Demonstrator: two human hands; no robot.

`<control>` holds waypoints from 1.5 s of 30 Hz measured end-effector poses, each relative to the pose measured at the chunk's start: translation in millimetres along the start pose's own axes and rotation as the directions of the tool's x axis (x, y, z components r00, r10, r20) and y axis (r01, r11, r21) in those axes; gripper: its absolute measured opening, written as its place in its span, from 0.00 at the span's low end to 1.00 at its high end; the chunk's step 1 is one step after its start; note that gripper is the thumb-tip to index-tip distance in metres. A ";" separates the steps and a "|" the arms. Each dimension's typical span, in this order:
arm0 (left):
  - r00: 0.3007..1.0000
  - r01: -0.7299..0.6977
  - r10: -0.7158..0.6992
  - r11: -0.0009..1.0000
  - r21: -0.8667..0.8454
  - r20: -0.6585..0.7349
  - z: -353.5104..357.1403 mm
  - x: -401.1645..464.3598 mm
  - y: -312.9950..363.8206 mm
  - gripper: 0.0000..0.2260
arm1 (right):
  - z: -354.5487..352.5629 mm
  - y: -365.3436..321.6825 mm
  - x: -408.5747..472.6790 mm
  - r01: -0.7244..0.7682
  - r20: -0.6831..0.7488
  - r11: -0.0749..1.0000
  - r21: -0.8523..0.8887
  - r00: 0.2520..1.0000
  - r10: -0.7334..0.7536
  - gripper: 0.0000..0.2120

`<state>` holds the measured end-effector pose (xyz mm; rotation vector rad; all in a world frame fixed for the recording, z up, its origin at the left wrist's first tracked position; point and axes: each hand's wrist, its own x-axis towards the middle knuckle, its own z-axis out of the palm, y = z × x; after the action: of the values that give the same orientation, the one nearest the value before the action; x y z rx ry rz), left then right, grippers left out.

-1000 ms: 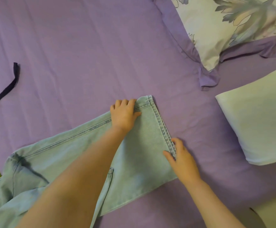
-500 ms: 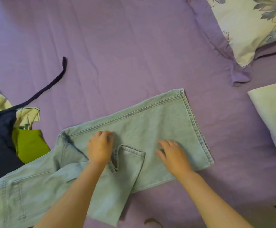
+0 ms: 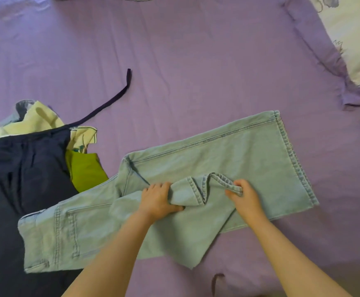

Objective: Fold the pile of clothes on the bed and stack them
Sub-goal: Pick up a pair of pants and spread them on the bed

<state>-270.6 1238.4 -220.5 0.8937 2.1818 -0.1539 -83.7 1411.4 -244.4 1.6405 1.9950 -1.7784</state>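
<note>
Jeans (image 3: 228,155) matt pale denim, stitched hems; bedsheet (image 3: 196,61) smooth matt purple cloth

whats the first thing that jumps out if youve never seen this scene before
The light blue jeans spread across the middle of the purple bedsheet, with the left hand and right hand both gripping a bunched hem at their centre. Next, the unfolded pile at the left edge: a navy garment and a bright green one.

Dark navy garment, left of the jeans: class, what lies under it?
From under the navy garment stick out a green cloth and a cream cloth; how far they reach beneath is covered.
</note>
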 end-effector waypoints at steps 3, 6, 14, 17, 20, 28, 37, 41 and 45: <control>0.994 -0.028 0.053 0.970 -0.240 0.096 -28.6 17.8 27.8 0.32 | -26.9 5.5 5.6 -0.002 -0.155 0.988 0.152 0.988 0.026 0.08; 0.987 -0.047 0.109 0.900 -0.432 0.121 -52.6 33.6 62.4 0.25 | -57.9 12.1 12.9 0.001 -0.263 0.973 0.229 0.963 0.061 0.08; 0.985 -0.138 0.173 0.798 -0.587 0.005 -97.3 91.9 185.6 0.09 | -136.9 53.8 15.1 -0.083 -0.327 0.992 0.099 0.938 0.111 0.10; 0.969 -0.224 0.153 0.872 -0.436 -0.193 -111.2 119.5 234.1 0.09 | -152.7 69.9 9.5 -0.124 -0.312 0.992 0.022 0.942 0.124 0.09; 0.941 -0.224 0.152 0.949 -0.222 -0.301 -109.2 143.9 272.0 0.07 | -166.1 79.4 8.1 -0.168 -0.303 0.985 -0.042 0.941 0.148 0.08; 0.931 -0.015 -0.104 0.946 -0.322 -0.349 -72.8 173.8 294.9 0.11 | -185.2 79.2 16.8 -0.027 -0.215 0.874 -0.485 0.973 -0.089 0.10; 0.930 -0.151 0.133 0.988 -0.026 -0.344 -8.4 118.8 263.8 0.31 | -167.4 41.8 33.2 0.157 -0.073 0.632 -0.759 0.944 -0.321 0.32; 0.969 0.120 -0.117 0.993 0.003 -0.216 27.8 74.6 206.2 0.29 | -141.5 22.3 42.6 0.331 0.169 0.422 -0.844 0.910 -0.378 0.31; 0.960 0.235 -0.228 0.972 0.021 -0.164 34.0 44.4 152.4 0.28 | -105.1 3.4 50.4 0.498 0.428 0.252 -0.830 0.857 -0.287 0.31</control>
<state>-172.6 1364.3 -250.3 0.6895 2.4391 -0.2479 -42.3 1520.2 -239.4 0.5457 2.6286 -0.3903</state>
